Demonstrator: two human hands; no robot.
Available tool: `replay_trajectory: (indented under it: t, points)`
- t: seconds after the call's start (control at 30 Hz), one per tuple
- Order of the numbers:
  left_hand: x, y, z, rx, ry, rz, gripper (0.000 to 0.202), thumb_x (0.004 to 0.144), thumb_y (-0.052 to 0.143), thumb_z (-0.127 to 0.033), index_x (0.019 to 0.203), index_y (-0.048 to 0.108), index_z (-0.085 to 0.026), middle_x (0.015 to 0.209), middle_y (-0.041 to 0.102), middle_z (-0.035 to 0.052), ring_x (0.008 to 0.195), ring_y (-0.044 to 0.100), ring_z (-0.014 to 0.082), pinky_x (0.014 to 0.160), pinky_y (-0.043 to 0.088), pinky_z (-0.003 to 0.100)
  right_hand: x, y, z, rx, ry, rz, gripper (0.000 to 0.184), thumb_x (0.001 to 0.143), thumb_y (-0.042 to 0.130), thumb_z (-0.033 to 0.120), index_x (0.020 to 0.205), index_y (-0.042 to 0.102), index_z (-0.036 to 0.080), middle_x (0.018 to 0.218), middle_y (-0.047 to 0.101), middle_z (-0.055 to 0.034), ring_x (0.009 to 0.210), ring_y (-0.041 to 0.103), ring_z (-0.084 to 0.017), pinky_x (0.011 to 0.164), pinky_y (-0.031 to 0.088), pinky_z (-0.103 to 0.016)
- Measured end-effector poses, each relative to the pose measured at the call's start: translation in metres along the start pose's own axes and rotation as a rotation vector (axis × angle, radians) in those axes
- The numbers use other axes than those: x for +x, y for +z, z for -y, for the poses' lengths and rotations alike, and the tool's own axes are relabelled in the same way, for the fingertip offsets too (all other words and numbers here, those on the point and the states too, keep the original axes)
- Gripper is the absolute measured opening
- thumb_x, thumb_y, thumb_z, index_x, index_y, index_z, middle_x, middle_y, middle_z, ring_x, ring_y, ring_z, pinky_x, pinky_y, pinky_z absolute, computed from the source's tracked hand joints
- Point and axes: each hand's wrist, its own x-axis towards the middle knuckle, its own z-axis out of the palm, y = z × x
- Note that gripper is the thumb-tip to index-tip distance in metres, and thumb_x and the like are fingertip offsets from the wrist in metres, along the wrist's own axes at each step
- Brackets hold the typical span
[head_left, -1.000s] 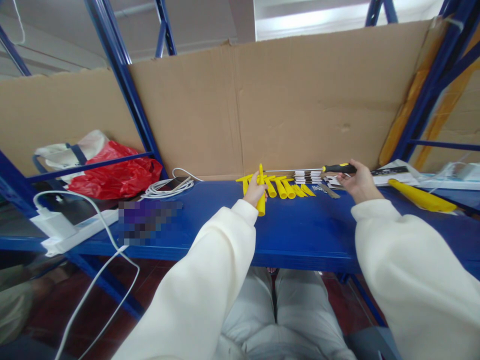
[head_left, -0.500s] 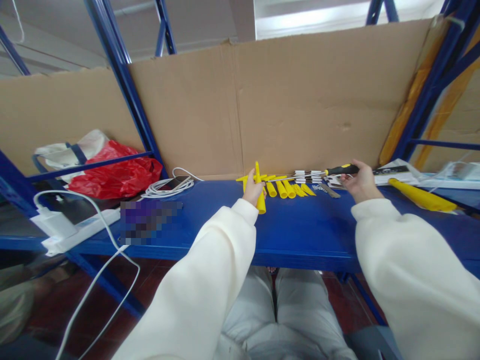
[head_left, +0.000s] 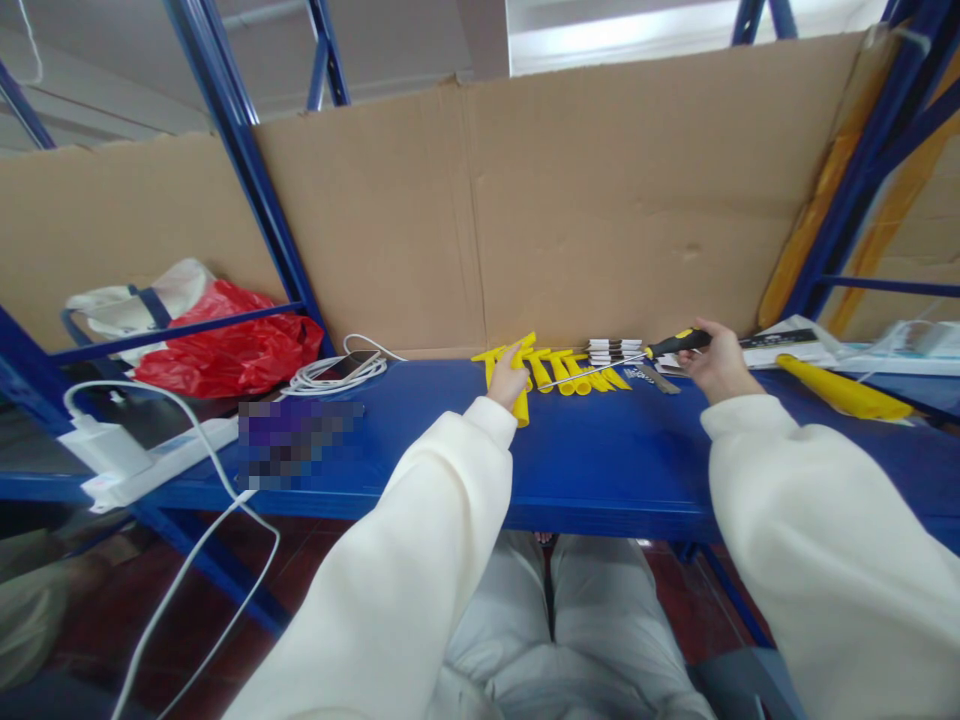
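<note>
The left hand (head_left: 508, 376) is stretched out and closed around a yellow tube (head_left: 523, 408), far middle. Farther right, a screwdriver (head_left: 660, 348) is gripped by the right hand (head_left: 716, 362) and pointed nearer than before.

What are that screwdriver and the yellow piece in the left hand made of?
Screwdriver shaft: probably polished metal, silvery and straight. Handle: perhaps plastic or rubber, black and yellow, moulded-looking. Yellow piece: likely smooth plastic, evenly coloured.
</note>
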Motion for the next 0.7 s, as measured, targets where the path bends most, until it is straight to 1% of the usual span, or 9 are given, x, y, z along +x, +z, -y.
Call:
replay_trajectory:
  t: [0.07,0.13,0.27,0.43,0.6,0.7]
  points:
    - [0.001,0.001,0.001,0.030,-0.019,0.011,0.074,0.086,0.063,-0.002,0.159,0.063,-0.015,0.112,0.080,0.0119,0.076,0.073,0.0170,0.072,0.061,0.027,-0.001,0.000,0.000,-0.015,0.005,0.006,0.023,0.102,0.056,0.013,0.085,0.051,0.027,0.073,0.052,0.0002,0.059,0.043,-0.014,0.040,0.039,-0.021]
    - [0.001,0.002,0.002,0.039,-0.035,0.021,0.073,0.086,0.065,-0.002,0.158,0.064,-0.013,0.111,0.081,0.0132,0.078,0.074,0.0179,0.074,0.061,0.028,-0.001,0.000,0.000,-0.033,0.014,0.011,0.023,0.104,0.054,0.013,0.085,0.050,0.026,0.073,0.052,0.0003,0.058,0.043,-0.013,0.040,0.038,-0.020]
    - [0.000,0.003,0.002,0.018,-0.059,0.026,0.078,0.084,0.066,-0.003,0.161,0.060,-0.016,0.120,0.081,0.0148,0.079,0.076,0.0193,0.077,0.063,0.030,0.002,-0.001,-0.003,-0.094,0.027,0.032,0.024,0.105,0.055,0.014,0.085,0.050,0.026,0.071,0.051,-0.0002,0.057,0.044,-0.014,0.041,0.040,-0.020]
    - [-0.005,0.004,-0.002,-0.019,-0.103,0.022,0.077,0.088,0.062,-0.002,0.163,0.056,-0.016,0.114,0.080,0.0148,0.077,0.075,0.0189,0.074,0.062,0.030,0.011,-0.003,-0.007,-0.172,0.045,0.070,0.023,0.100,0.059,0.014,0.083,0.050,0.026,0.069,0.050,0.0001,0.054,0.045,-0.014,0.040,0.043,-0.023]
    - [-0.006,0.004,-0.005,-0.062,-0.121,-0.012,0.079,0.085,0.068,-0.001,0.162,0.055,-0.018,0.124,0.079,0.0151,0.085,0.078,0.0196,0.080,0.065,0.032,0.014,-0.002,-0.009,-0.233,0.087,0.098,0.024,0.103,0.056,0.013,0.082,0.052,0.024,0.068,0.053,-0.0002,0.052,0.047,-0.012,0.042,0.044,-0.020]
    - [-0.008,0.005,-0.006,-0.066,-0.131,-0.026,0.077,0.087,0.069,-0.003,0.161,0.054,-0.016,0.123,0.080,0.0159,0.089,0.079,0.0205,0.083,0.066,0.033,0.014,-0.001,-0.010,-0.272,0.086,0.107,0.021,0.102,0.062,0.013,0.084,0.055,0.021,0.068,0.056,-0.0001,0.051,0.049,-0.011,0.043,0.046,-0.019]
